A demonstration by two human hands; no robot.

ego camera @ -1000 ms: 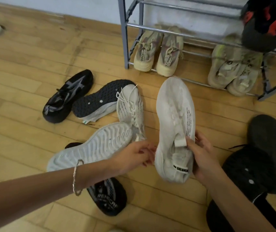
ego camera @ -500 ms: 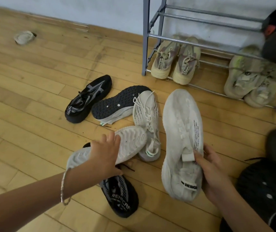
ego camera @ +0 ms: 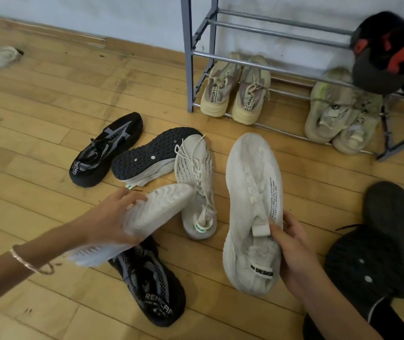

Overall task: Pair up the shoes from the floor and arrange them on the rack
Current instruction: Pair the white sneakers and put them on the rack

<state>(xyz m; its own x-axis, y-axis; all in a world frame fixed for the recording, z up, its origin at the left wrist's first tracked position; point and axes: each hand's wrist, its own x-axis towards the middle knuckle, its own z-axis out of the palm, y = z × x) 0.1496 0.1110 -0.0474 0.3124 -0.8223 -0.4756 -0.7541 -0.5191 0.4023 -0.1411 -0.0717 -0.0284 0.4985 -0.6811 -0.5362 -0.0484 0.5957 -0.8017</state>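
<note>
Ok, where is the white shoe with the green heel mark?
Head view, centre floor: that shoe lies between the overturned dark shoe and the large white shoe.

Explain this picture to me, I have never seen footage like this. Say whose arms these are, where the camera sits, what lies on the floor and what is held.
No machine here: a person wears a camera on the head, looking down, so both arms reach in from the bottom edge. The left hand grips a white shoe turned sole up. The right hand holds a white sneaker, its likely mate, near the heel. On the wooden floor lie two black shoes, a laced white shoe and a shoe on its side showing a black sole. The grey rack already carries two pale pairs on its bottom shelf.
</note>
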